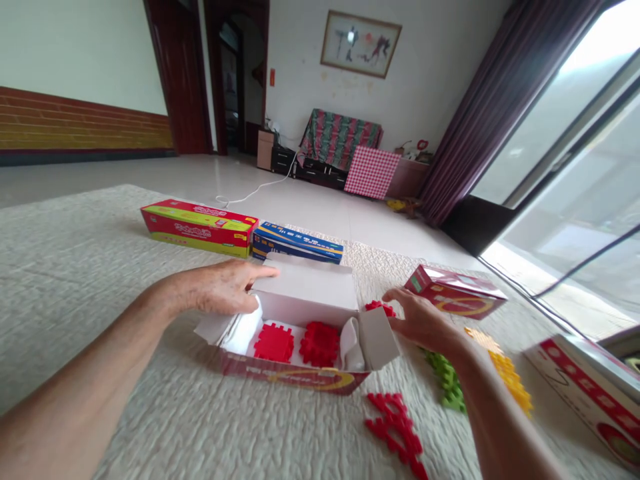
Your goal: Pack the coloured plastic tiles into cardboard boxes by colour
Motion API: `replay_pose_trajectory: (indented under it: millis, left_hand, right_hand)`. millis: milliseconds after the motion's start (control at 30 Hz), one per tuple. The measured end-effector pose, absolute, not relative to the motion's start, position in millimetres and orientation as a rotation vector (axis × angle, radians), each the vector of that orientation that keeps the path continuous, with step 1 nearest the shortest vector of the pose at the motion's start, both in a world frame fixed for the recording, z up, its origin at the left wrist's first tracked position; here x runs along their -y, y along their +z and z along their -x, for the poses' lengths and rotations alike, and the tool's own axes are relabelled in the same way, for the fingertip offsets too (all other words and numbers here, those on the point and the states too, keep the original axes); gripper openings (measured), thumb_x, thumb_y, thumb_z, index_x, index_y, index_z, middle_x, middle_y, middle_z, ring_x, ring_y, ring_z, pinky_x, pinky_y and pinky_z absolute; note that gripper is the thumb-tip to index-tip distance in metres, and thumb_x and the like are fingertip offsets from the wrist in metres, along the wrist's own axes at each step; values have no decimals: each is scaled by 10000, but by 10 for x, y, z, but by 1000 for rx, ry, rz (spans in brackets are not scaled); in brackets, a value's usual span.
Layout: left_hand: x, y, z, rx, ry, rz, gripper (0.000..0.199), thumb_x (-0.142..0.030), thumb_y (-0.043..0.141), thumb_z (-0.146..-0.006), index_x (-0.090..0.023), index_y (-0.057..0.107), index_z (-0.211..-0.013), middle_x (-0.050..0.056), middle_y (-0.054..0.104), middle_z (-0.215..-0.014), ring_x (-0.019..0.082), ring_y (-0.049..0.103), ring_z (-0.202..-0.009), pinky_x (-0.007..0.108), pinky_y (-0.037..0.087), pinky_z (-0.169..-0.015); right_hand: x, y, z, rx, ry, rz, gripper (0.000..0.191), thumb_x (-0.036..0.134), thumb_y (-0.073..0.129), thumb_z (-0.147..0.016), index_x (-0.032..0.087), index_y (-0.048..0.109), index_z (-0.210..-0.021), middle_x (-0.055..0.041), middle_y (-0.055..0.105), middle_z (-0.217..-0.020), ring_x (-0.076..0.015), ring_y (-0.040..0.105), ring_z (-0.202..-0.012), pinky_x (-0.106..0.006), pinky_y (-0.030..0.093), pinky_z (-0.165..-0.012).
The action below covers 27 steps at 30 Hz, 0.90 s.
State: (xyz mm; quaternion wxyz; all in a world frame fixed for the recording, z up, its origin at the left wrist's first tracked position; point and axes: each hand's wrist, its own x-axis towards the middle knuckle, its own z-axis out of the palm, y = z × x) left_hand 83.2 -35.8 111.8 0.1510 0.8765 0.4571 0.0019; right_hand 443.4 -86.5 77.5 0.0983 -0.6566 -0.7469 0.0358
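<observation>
An open red box (295, 377) with white inside flaps stands in front of me, holding two stacks of red notched pieces, the left one (274, 343) and the right one (320, 343). White padding (351, 343) lies at both of its ends. My left hand (225, 285) rests at the box's back left corner, index finger stretched along the raised lid (313, 283). To the right of the box, my right hand (417, 317) reaches over a red piece (381, 308), its fingertips at the piece; the hand partly hides it, and its grip is unclear.
Behind the box lie a red-green box (200, 230) and a blue box (297, 241). At right are a dark red box (456, 292), green pieces (445, 383), yellow pieces (511, 380) and a white-red box (590, 393). More red pieces (397, 430) lie in front.
</observation>
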Motion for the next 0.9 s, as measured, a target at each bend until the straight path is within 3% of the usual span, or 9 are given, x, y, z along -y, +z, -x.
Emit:
replay_pose_trajectory:
  millis: [100,367,533,733,900]
  left_hand:
    - [353,1101,-839,-1249,39,-2494,756,-213,460,-658,-223,397,-1412,46,638,-1183,182,595,-915,213,423,-739]
    - [352,1081,-852,-1276,36,-2460,742,-228,467,-652,-225,416,-1392,45,657,-973,157,556,-726,212,367,-607]
    - [362,1090,-860,-1241,32,-2461,727,-239,459,-657,-210,421,-1383,25,624,-823,151,525,-670,221,340,-568]
    - [362,1070,-849,-1202,75,-2459,743,-226,462,-665,-205,393,-1404,19,618,-793,151,530,-671,221,342,-575]
    - [355,1083,-854,-1173,84,-2460,743,-212,483,-662,-201,401,-1400,32,654,-902,160,562,-738,219,384,-626]
  right_hand:
    - [844,677,-4446,2261,178,1938,231,229,549,-765,167,619,-976,-105,671,-968,-214,631,-853,-310,441,-722]
    - [782,619,-4409,2245,161,2006,184,195,584,-711,179,658,-878,-97,688,-926,-206,639,-794,-279,431,-669]
    - [820,716,-4472,2177,44,1954,252,202,560,-717,170,664,-945,-96,692,-939,-209,644,-830,-293,457,-722]
    - [1025,1060,-4395,2022,-160,1819,289,300,578,-741,172,643,-992,-93,687,-942,-222,645,-802,-345,480,-715]
    - [1264,1286,-3774,1948,-57,1582,314,312,625,-733,194,615,-1024,-86,641,-1064,-204,628,-873,-328,490,-747]
